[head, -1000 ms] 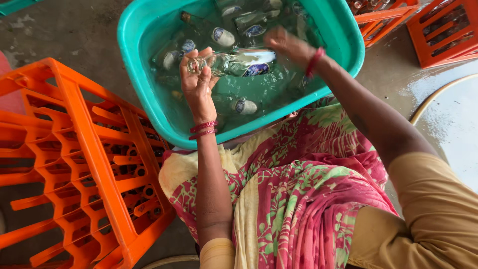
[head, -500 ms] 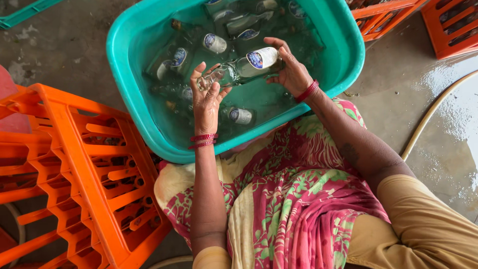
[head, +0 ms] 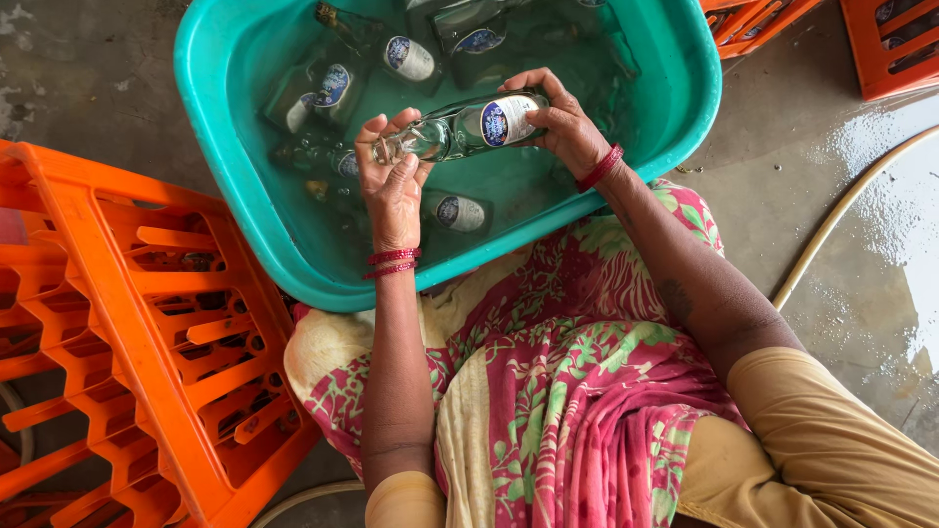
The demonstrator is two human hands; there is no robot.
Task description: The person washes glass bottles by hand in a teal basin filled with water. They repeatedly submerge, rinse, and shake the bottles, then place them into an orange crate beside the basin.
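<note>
Head view shows my left hand [head: 391, 181] and right hand [head: 562, 122] with fingers clamped on one bottle [head: 460, 127] above the tub [head: 225, 196], more bottles [head: 401, 59] soaking at twelve o'clock, crate [head: 147, 323] unfilled at eight.

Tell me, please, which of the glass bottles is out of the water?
The clear bottle held level by both hands above the teal tub; the others lie submerged.

- left hand [head: 393, 186] gripped neck of clear glass bottle [head: 468, 125], right hand [head: 559, 125] held its base
- bottle lay sideways over teal tub [head: 227, 186]
- orange crate [head: 147, 332] beside tub
</note>
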